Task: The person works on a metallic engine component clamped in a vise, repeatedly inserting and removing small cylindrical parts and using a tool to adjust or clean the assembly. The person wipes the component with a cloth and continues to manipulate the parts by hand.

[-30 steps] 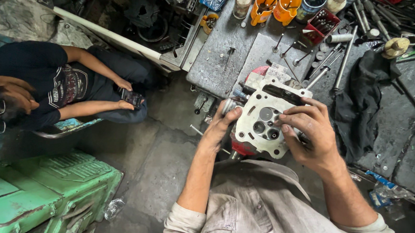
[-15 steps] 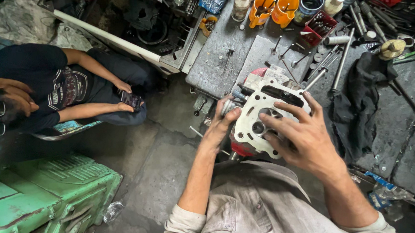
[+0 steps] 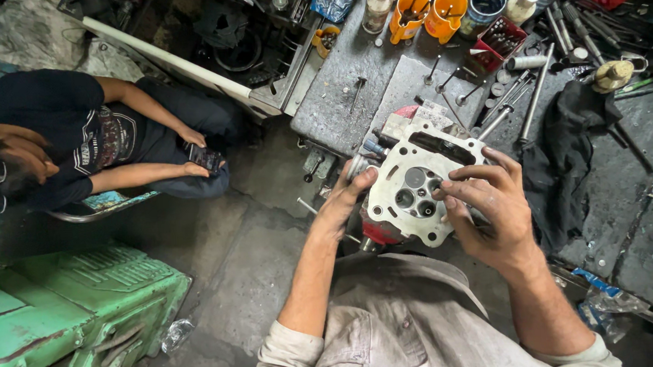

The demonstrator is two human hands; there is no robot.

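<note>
1. Keep the grey workbench [image 3: 351, 90] edge under the load; the cylinder head [image 3: 419, 188] sits just off its near edge, above your lap, flat face up.
2. Steady the cylinder head with your left hand [image 3: 347, 197], which is clamped on its left edge, thumb over the face.
3. Keep your right hand [image 3: 489, 210] wrapped on the right side, fingertips resting lightly by the valves [image 3: 416, 189], so grit stays out.

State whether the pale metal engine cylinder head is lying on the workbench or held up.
Held up: the left hand and right hand grip the pale metal engine cylinder head over the lap.
</note>
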